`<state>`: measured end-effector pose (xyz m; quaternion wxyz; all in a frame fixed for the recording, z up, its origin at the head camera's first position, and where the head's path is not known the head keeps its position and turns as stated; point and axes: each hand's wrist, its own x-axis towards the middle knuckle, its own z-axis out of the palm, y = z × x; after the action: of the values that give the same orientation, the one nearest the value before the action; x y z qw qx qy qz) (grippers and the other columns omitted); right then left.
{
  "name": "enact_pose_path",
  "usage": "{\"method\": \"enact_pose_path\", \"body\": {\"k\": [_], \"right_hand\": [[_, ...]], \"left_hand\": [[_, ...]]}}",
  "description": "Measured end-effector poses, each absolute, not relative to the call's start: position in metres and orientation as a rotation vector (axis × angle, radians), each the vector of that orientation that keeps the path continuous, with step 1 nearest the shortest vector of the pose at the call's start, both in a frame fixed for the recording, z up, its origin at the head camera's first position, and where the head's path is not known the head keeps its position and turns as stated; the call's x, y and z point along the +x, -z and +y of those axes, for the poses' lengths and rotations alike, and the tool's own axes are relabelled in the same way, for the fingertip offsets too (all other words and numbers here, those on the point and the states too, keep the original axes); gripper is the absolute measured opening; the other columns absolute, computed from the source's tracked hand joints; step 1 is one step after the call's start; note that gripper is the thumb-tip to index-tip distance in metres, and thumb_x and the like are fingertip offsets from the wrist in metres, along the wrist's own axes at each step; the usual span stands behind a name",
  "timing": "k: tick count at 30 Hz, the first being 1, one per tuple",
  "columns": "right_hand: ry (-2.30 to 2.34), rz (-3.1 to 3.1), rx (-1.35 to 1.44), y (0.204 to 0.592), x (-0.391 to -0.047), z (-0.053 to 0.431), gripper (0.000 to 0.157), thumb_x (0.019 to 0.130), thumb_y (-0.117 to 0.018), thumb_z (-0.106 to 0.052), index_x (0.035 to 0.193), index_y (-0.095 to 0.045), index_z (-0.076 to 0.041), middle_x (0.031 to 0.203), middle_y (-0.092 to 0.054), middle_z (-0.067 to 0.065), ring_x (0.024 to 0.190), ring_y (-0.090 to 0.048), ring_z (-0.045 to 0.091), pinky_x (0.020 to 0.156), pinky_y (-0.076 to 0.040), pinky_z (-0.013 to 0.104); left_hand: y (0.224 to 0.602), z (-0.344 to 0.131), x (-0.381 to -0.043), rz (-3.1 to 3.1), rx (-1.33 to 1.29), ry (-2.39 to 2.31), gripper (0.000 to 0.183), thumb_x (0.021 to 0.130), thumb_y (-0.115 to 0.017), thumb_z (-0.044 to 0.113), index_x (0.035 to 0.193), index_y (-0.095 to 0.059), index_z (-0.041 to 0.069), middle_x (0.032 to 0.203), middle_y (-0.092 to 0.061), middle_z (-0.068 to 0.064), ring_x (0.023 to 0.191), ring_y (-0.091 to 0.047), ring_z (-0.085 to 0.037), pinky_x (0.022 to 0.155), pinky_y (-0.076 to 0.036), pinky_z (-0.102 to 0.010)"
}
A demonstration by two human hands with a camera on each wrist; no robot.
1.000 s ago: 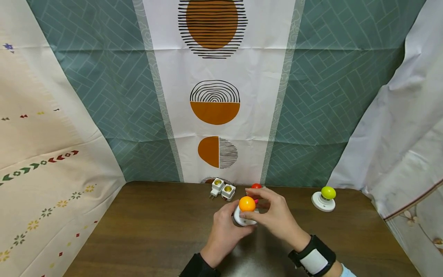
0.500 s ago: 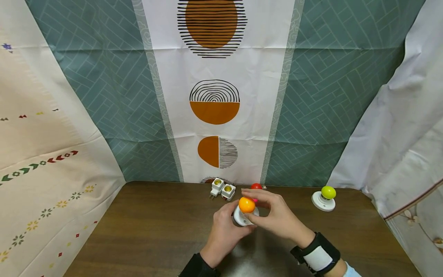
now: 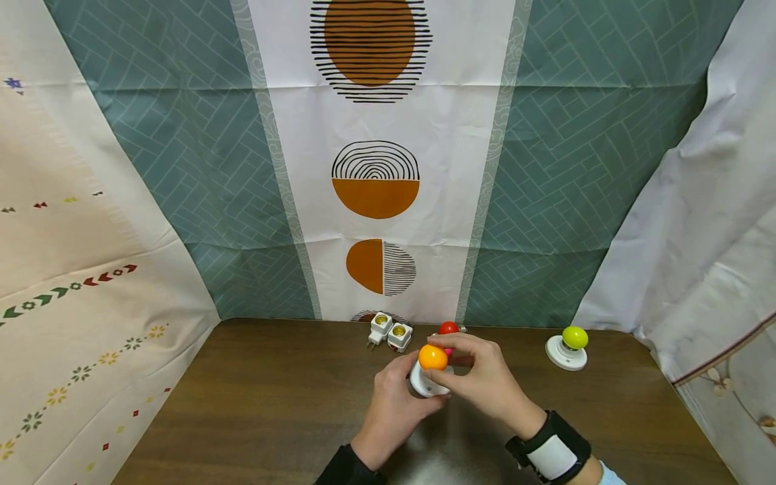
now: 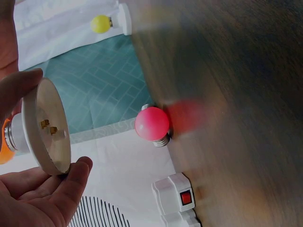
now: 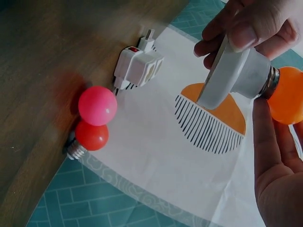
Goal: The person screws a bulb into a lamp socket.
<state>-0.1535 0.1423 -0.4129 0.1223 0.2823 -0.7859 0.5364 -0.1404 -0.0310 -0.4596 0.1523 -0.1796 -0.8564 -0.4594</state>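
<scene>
Well off the table point(image 3: 273, 404), left hand point(image 3: 393, 399) grips socket rim point(image 4: 32, 137), right hand point(image 3: 486, 378) orange bulb point(image 3: 433, 357).

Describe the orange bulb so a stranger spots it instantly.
Find the brown table, then the left hand above it, gripping a white lamp base. The orange bulb sits at its narrow end, by the right hand. Orange sets it apart from the red bulb, pink bulb and yellow-green bulb.

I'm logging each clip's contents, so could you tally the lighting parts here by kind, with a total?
Bulbs: 4 (orange bulb, red bulb, pink bulb, yellow-green bulb)
Round white bases: 2 (held base, base on the table)
White plug-in sockets: 2 (farther socket, nearer socket)
Total: 8
</scene>
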Motion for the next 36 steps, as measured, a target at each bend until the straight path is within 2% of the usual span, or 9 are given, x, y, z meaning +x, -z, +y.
{"method": "enact_pose_path", "body": {"k": [7, 12, 19, 28, 32, 36], "right_hand": [[-1.528, -2.326, 0.862, 0.4102, -0.1514, 0.1422, 0.055, 0.073, -0.078, -0.031, 0.124, -0.058, -0.024, 0.120, -0.057, -0.006, 0.105, -0.055, 0.013, 0.079, -0.048, 0.033], [-1.543, -2.340, 0.938, 0.4079, -0.1518, 0.1435, 0.058, 0.077, -0.076, -0.025, 0.130, -0.053, -0.023, 0.127, -0.053, -0.006, 0.112, -0.051, 0.015, 0.084, -0.045, 0.033], [-1.551, -2.314, 1.003, 0.4091, -0.1534, 0.1431, 0.045, 0.081, -0.072, -0.020, 0.124, -0.059, -0.019, 0.125, -0.055, -0.005, 0.110, -0.053, 0.016, 0.083, -0.046, 0.033], [-1.590, -2.293, 0.819, 0.4056, -0.1496, 0.1392, 0.044, 0.072, -0.078, -0.007, 0.113, -0.064, -0.014, 0.111, -0.062, -0.002, 0.099, -0.058, 0.018, 0.075, -0.050, 0.036], [-1.579, -2.305, 0.785, 0.4067, -0.1497, 0.1406, 0.044, 0.071, -0.079, -0.015, 0.112, -0.065, -0.018, 0.111, -0.062, -0.003, 0.099, -0.058, 0.015, 0.075, -0.049, 0.035], [-1.564, -2.318, 0.824, 0.4069, -0.1521, 0.1437, 0.047, 0.074, -0.077, -0.028, 0.119, -0.061, -0.023, 0.116, -0.060, -0.006, 0.103, -0.056, 0.014, 0.079, -0.048, 0.033]], "left_hand": [[0.4593, -0.0318, -0.1396, -2.466, -0.505, 1.317, 0.067, 0.065, -0.082, 0.040, 0.122, -0.057, 0.016, 0.109, -0.056, 0.011, 0.095, -0.053, -0.005, 0.083, -0.043, -0.025], [0.4589, -0.0323, -0.1394, -2.465, -0.512, 1.320, 0.068, 0.065, -0.081, 0.041, 0.123, -0.056, 0.016, 0.110, -0.056, 0.011, 0.096, -0.053, -0.006, 0.083, -0.043, -0.025], [0.4584, -0.0320, -0.1400, -2.477, -0.504, 1.293, 0.070, 0.065, -0.081, 0.042, 0.124, -0.056, 0.016, 0.112, -0.056, 0.011, 0.097, -0.052, -0.005, 0.084, -0.043, -0.025], [0.4579, -0.0315, -0.1386, -2.482, -0.500, 1.314, 0.068, 0.064, -0.082, 0.038, 0.124, -0.056, 0.017, 0.112, -0.056, 0.011, 0.096, -0.052, -0.006, 0.084, -0.043, -0.026], [0.4580, -0.0313, -0.1391, -2.489, -0.499, 1.299, 0.068, 0.065, -0.082, 0.039, 0.124, -0.056, 0.017, 0.112, -0.056, 0.011, 0.097, -0.052, -0.006, 0.084, -0.043, -0.026], [0.4581, -0.0315, -0.1395, -2.488, -0.504, 1.286, 0.068, 0.065, -0.082, 0.041, 0.123, -0.056, 0.018, 0.111, -0.056, 0.011, 0.096, -0.052, -0.006, 0.084, -0.043, -0.026]]}}
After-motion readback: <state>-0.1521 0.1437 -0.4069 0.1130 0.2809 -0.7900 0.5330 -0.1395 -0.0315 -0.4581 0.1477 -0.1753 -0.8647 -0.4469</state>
